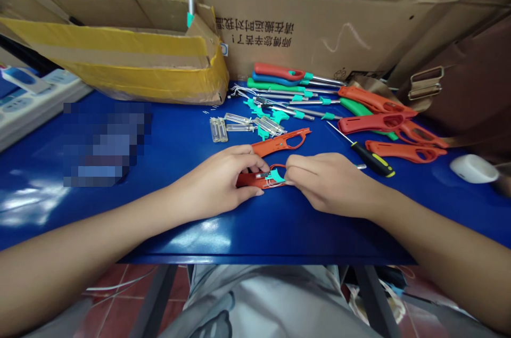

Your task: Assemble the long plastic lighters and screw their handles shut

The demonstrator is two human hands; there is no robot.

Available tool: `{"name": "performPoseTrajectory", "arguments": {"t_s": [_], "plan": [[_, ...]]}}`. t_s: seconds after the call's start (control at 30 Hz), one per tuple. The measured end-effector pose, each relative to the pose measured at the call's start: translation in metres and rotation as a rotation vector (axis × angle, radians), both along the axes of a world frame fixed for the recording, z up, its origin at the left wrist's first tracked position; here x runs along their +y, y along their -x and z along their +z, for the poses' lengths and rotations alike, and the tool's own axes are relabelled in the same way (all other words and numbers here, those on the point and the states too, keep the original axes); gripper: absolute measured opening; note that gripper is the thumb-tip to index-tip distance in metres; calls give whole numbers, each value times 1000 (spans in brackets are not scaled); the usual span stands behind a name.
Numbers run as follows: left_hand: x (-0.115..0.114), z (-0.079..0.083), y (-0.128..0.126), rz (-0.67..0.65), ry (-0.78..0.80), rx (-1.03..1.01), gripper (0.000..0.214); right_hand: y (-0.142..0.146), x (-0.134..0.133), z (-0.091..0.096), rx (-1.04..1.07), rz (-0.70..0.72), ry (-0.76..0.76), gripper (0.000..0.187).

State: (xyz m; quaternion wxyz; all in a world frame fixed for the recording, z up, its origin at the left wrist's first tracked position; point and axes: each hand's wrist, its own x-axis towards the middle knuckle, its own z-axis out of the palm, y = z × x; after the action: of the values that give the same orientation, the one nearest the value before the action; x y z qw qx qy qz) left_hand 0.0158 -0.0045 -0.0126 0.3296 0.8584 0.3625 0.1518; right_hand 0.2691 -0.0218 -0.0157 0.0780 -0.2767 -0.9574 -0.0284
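My left hand is closed around the left end of a red lighter casing half, lying open side up. Inside it sit a teal trigger, a small metal part and thin white wires. At the casing's right end, my right hand has its fingers pinched together beside the trigger; what they grip is hidden. A metal tip shows just behind this hand. Right behind the left hand lies an orange-red casing half with its finger loop to the right.
Clear fuel tanks, teal triggers and metal tubes lie behind my hands. Several casings and a screwdriver are at right, near a white mouse-like object. A yellow-taped box stands back left; a power strip lies far left.
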Motion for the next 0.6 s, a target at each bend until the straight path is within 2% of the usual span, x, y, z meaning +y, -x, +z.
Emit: {"name": "performPoseTrajectory", "arguments": {"t_s": [0.17,0.3,0.4,0.6], "plan": [[0,0,0,17,6,5,28,-1,1,0,2,-12,35,22],[-1,1,1,19,-46,-8,43,-2,2,0,25,-22,73,23],[-4,2,2,-39,-176,62,47,-3,2,0,33,-37,103,24],[-12,0,2,-162,-489,277,29,-2,0,1,29,-58,108,25]]}}
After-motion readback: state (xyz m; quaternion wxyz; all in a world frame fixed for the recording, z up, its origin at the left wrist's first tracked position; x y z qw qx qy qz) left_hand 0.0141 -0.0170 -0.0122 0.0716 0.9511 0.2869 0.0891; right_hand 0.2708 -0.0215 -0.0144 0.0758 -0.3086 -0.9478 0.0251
